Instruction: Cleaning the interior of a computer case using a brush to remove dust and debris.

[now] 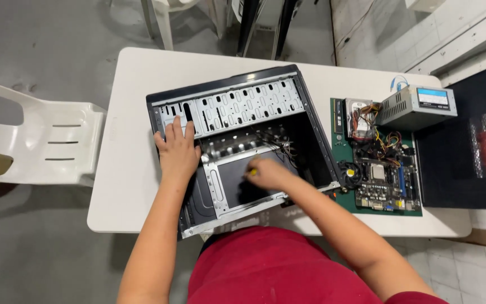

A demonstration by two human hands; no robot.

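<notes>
An open black and silver metal computer case (243, 141) lies on its side across the middle of the white rectangular plastic table (130, 186), its near corner reaching the table's front edge. The left hand (176, 149) rests flat, fingers spread and gripping nothing, on the perforated silver drive-bay panel at the case's left end. The right hand (265, 171) is inside the case, over the dark floor near its front wall, fingers curled around a small tool with a yellow tip (252, 171); most of the tool is hidden by the hand.

Just beside the case, towards the table's right edge, a green motherboard (381, 180) lies flat with a round black cooler fan (350, 171) at its left side. A tangle of coloured wires (378, 135) runs over it to a grey metal power supply box (417, 106) at the far right corner. A white plastic chair (40, 143) stands beyond the table's left edge.
</notes>
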